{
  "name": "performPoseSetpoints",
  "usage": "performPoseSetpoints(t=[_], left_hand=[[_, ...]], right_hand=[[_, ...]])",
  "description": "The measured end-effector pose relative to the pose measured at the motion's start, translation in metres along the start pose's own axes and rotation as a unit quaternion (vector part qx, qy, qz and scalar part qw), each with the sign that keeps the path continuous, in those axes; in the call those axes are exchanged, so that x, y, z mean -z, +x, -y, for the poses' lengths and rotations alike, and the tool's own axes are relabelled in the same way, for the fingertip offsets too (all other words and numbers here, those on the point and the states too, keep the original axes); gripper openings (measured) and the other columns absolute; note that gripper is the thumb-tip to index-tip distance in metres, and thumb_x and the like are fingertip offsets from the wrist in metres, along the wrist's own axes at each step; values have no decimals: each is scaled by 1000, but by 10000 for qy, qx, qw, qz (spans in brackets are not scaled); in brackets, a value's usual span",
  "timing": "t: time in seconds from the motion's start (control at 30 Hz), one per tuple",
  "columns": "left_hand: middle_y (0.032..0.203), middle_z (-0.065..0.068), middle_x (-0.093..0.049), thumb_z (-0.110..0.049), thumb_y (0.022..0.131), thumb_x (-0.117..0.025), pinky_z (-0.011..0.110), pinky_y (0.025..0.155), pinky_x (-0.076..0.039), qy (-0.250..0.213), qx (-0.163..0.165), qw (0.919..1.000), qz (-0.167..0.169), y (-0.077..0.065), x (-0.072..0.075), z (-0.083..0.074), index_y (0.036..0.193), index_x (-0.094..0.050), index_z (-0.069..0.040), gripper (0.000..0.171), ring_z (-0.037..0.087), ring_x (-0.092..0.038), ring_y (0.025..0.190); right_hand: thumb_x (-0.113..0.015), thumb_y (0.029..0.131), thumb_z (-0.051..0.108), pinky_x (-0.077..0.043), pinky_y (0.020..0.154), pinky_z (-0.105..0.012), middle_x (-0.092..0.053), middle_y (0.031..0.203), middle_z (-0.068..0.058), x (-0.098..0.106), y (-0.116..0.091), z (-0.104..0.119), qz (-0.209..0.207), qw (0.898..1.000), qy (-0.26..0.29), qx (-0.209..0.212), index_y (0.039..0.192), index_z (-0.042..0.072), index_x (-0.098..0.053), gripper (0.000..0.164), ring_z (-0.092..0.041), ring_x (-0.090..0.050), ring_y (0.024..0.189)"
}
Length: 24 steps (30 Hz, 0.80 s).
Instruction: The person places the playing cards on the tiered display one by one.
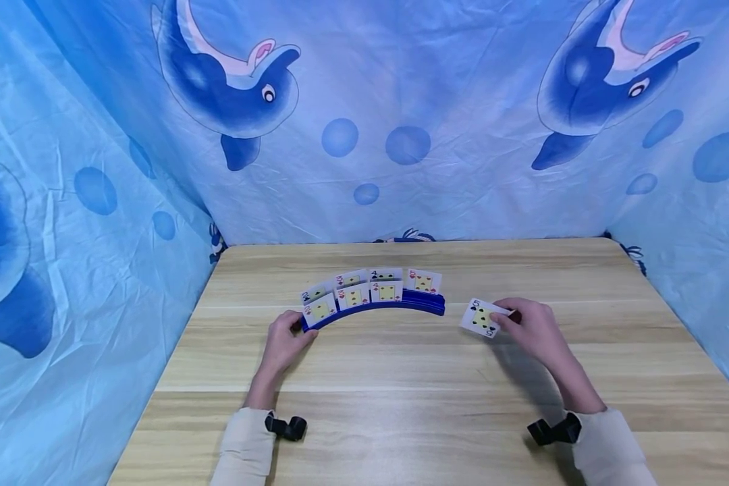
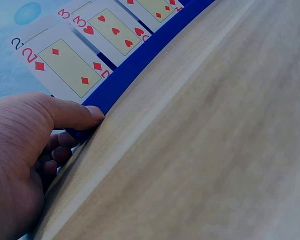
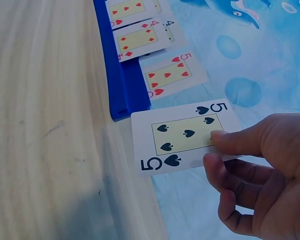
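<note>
A curved blue card holder (image 1: 424,302) carries playing cards in two rows. My left hand (image 1: 284,343) grips its left end, the thumb lying on the front edge beside the two of diamonds (image 2: 65,65). In front also stand the three of hearts (image 2: 112,27) and four of diamonds (image 1: 387,291). Behind them are a black two (image 1: 313,293), a red three (image 1: 350,277) and a black four (image 1: 385,274), partly hidden. The five of hearts (image 3: 170,76) stands alone at the right end. Off that end, my right hand (image 1: 531,331) pinches the five of spades (image 3: 185,136), tilted, by one short side.
A wooden table (image 1: 389,405) lies under everything. Blue cloth (image 1: 462,196) with dolphin prints hangs behind it and at both sides. Black straps sit on the left wrist (image 1: 287,427) and right wrist (image 1: 555,429), over pale sleeves.
</note>
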<state>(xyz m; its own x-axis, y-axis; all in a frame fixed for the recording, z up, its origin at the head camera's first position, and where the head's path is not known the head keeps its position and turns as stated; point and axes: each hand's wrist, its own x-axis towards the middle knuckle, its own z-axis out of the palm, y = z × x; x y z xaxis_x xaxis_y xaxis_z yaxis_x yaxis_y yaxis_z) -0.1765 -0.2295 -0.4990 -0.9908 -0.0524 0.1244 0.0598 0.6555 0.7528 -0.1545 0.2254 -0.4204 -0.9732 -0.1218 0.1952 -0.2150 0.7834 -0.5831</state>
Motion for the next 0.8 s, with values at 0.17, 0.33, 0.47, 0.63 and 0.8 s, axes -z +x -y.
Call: performPoseSetpoints(t=[0.17, 0.33, 0.47, 0.63, 0.8], left_hand=[[112, 21, -68, -7, 82, -79, 38, 87, -51, -16, -62, 10000, -12, 0, 0, 0, 115, -69, 5, 36, 31, -63, 102], [113, 21, -68, -7, 83, -78, 42, 90, -52, -51, -12, 10000, 6, 0, -1, 1, 115, -68, 5, 36, 32, -63, 104], [112, 21, -68, -7, 83, -78, 42, 90, -51, -45, -9, 10000, 10, -1, -1, 2, 115, -69, 5, 35, 31, -63, 104], [112, 21, -68, -6, 82, -79, 41, 89, -51, -59, -10, 10000, -5, -2, -1, 0, 114, -69, 5, 35, 31, -63, 103], [113, 21, -68, -7, 81, -79, 41, 89, -52, -53, -10, 10000, -16, -2, 0, -1, 115, -69, 5, 38, 32, -64, 104]], right_hand=[[-65, 95, 6, -43, 54, -22, -73, 98, -24, -3, 7, 5, -77, 9999, 102, 43, 114, -5, -70, 23, -18, -63, 72], [-65, 95, 8, -44, 54, -22, -74, 97, -24, -9, 16, 11, -146, 9997, 171, 50, 113, -4, -71, 23, -19, -63, 71], [-66, 95, 10, -43, 53, -22, -74, 96, -23, -15, 23, 16, -229, 9994, 256, 66, 113, -4, -71, 24, -18, -60, 68], [-68, 94, 9, -45, 55, -21, -74, 97, -24, -22, 30, 22, -364, 9983, 428, 130, 114, -5, -71, 25, -21, -65, 72], [-69, 93, 11, -47, 58, -21, -74, 94, -21, -31, 37, 26, -523, 9972, 500, 179, 112, -3, -72, 23, -23, -66, 75]])
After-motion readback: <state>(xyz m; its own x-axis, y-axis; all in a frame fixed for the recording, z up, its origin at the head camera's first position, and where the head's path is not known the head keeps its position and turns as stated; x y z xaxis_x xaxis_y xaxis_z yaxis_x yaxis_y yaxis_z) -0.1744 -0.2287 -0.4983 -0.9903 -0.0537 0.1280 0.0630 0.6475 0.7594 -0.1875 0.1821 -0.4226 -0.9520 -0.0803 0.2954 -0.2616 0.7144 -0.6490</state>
